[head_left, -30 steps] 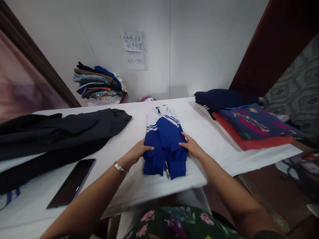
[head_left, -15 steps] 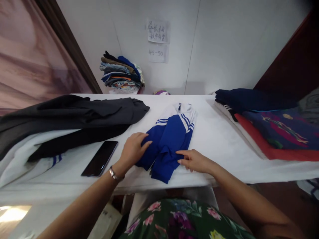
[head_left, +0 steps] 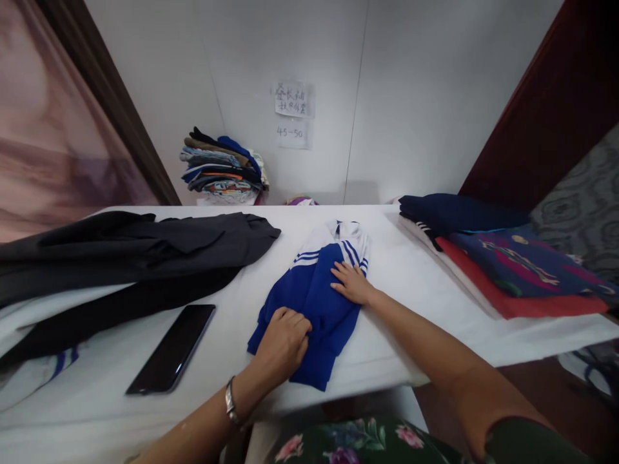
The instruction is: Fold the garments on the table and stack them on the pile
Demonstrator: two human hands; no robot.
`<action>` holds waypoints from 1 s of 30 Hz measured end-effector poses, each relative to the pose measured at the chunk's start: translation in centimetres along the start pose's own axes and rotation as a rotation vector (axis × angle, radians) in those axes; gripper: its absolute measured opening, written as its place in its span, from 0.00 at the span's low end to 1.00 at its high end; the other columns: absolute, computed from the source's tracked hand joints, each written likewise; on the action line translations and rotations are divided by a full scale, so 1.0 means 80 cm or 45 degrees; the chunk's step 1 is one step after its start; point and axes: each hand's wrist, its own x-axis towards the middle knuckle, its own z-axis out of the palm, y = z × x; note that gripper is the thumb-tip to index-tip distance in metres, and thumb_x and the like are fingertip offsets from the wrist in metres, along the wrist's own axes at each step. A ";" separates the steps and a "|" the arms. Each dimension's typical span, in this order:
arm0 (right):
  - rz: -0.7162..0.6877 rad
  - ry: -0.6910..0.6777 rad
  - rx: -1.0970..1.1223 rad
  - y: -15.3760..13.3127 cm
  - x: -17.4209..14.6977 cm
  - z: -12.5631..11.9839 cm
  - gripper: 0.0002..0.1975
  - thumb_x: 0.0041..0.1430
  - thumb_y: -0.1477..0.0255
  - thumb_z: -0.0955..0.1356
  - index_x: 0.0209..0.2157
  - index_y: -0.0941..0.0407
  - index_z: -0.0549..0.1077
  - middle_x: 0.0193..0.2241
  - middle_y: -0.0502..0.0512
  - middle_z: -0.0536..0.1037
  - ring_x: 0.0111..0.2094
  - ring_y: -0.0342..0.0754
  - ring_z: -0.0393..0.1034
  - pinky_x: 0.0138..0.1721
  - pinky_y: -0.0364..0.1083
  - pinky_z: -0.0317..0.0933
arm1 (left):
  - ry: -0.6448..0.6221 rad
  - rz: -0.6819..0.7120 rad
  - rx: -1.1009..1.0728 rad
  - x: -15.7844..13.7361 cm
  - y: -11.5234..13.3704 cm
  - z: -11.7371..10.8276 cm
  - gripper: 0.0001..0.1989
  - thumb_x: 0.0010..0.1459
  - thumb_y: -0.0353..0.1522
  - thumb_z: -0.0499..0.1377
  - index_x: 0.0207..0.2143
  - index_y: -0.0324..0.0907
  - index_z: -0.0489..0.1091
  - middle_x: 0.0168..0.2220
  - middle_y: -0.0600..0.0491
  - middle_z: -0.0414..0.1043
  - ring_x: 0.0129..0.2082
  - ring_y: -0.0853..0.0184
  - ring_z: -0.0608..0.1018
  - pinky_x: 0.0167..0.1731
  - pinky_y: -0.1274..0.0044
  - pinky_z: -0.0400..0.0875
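A blue and white jacket [head_left: 304,289] lies in front of me on the white-covered table, its sleeves folded inward over the body. White bands with blue stripes cross it near the white shoulders, and the collar points away from me. My left hand [head_left: 285,341], with a metal bracelet on its wrist, has its fingers curled closed on the lower blue fabric; the fingertips are partly hidden. Higher up, by the striped band on the right, my right hand [head_left: 352,283] rests flat with its fingers spread on the cloth.
A black phone [head_left: 171,353] lies left of the jacket. Dark grey garments [head_left: 193,241] cover the table's left side. Folded clothes [head_left: 527,261] are stacked at the right, and another clothes pile [head_left: 222,167] stands behind the far edge. Paper notes [head_left: 293,100] hang on the wall.
My right hand has moved up the jacket from its lower right edge and flattened. My left hand has come down and closed on the lower fabric. The view has tilted up slightly.
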 end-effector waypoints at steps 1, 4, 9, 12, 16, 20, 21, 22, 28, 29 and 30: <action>0.022 -0.054 -0.029 0.001 0.001 0.004 0.29 0.66 0.59 0.59 0.64 0.57 0.57 0.67 0.61 0.51 0.67 0.60 0.40 0.64 0.65 0.35 | 0.016 0.005 -0.007 -0.003 0.000 0.001 0.08 0.53 0.22 0.54 0.32 0.40 0.69 0.30 0.53 0.72 0.34 0.64 0.72 0.44 0.65 0.62; 0.020 -0.081 0.014 0.006 0.001 0.011 0.30 0.66 0.58 0.58 0.64 0.56 0.57 0.67 0.60 0.49 0.68 0.59 0.40 0.64 0.64 0.33 | 0.067 0.001 -0.019 -0.012 0.000 0.005 0.09 0.53 0.21 0.52 0.32 0.41 0.69 0.29 0.53 0.72 0.33 0.65 0.73 0.47 0.64 0.62; 0.074 0.187 0.374 0.041 0.014 0.001 0.22 0.61 0.64 0.64 0.55 0.54 0.71 0.63 0.59 0.61 0.65 0.53 0.49 0.65 0.57 0.41 | 0.113 0.023 -0.090 -0.028 0.006 0.003 0.09 0.58 0.30 0.55 0.41 0.46 0.71 0.39 0.51 0.76 0.42 0.62 0.75 0.57 0.58 0.53; 0.459 0.476 0.597 0.080 0.029 -0.014 0.21 0.57 0.69 0.66 0.53 0.55 0.72 0.62 0.58 0.63 0.64 0.51 0.52 0.64 0.52 0.45 | 0.065 0.068 -0.083 -0.043 0.008 0.002 0.30 0.51 0.42 0.63 0.57 0.52 0.64 0.53 0.48 0.72 0.54 0.53 0.70 0.62 0.52 0.39; 0.820 0.544 0.712 0.129 0.053 -0.030 0.30 0.58 0.68 0.65 0.60 0.63 0.61 0.59 0.68 0.65 0.58 0.55 0.62 0.59 0.55 0.56 | -0.053 0.016 -0.052 -0.054 0.006 0.013 0.47 0.43 0.44 0.67 0.64 0.58 0.52 0.59 0.49 0.66 0.58 0.47 0.67 0.63 0.50 0.30; 0.957 0.548 0.796 0.155 0.086 -0.036 0.35 0.58 0.64 0.65 0.64 0.60 0.53 0.57 0.66 0.67 0.53 0.53 0.67 0.48 0.51 0.66 | -0.090 -0.009 -0.027 -0.052 0.003 0.024 0.45 0.45 0.36 0.63 0.65 0.60 0.50 0.59 0.51 0.66 0.57 0.47 0.67 0.63 0.49 0.41; 0.984 0.548 0.813 0.158 0.095 -0.036 0.37 0.58 0.62 0.66 0.65 0.60 0.52 0.57 0.67 0.67 0.53 0.53 0.68 0.47 0.50 0.67 | -0.084 -0.011 -0.018 -0.051 0.003 0.025 0.43 0.46 0.34 0.62 0.65 0.60 0.51 0.59 0.51 0.67 0.57 0.48 0.68 0.62 0.50 0.45; 1.011 0.548 0.826 0.162 0.105 -0.036 0.38 0.58 0.61 0.66 0.65 0.60 0.51 0.58 0.69 0.65 0.53 0.54 0.67 0.45 0.49 0.67 | -0.080 -0.017 -0.007 -0.050 0.002 0.025 0.42 0.46 0.32 0.60 0.64 0.59 0.52 0.58 0.51 0.68 0.56 0.49 0.69 0.61 0.51 0.50; 1.100 0.582 0.805 0.179 0.147 -0.034 0.28 0.61 0.62 0.67 0.59 0.56 0.61 0.58 0.64 0.65 0.52 0.54 0.66 0.48 0.54 0.66 | -0.178 -0.032 0.071 -0.044 -0.002 0.028 0.40 0.41 0.23 0.53 0.59 0.55 0.63 0.54 0.52 0.72 0.52 0.53 0.74 0.55 0.58 0.64; 1.092 0.583 0.789 0.181 0.152 -0.034 0.24 0.62 0.63 0.67 0.57 0.56 0.64 0.56 0.62 0.67 0.51 0.53 0.67 0.48 0.55 0.66 | -0.183 -0.031 0.082 -0.043 -0.003 0.030 0.40 0.41 0.22 0.52 0.59 0.55 0.64 0.54 0.52 0.72 0.51 0.54 0.74 0.54 0.58 0.65; 1.075 0.580 0.772 0.183 0.154 -0.033 0.21 0.63 0.64 0.66 0.55 0.56 0.66 0.53 0.60 0.69 0.49 0.52 0.68 0.47 0.55 0.67 | -0.187 -0.031 0.094 -0.042 -0.004 0.032 0.40 0.42 0.22 0.51 0.59 0.55 0.65 0.53 0.51 0.73 0.50 0.54 0.74 0.53 0.59 0.66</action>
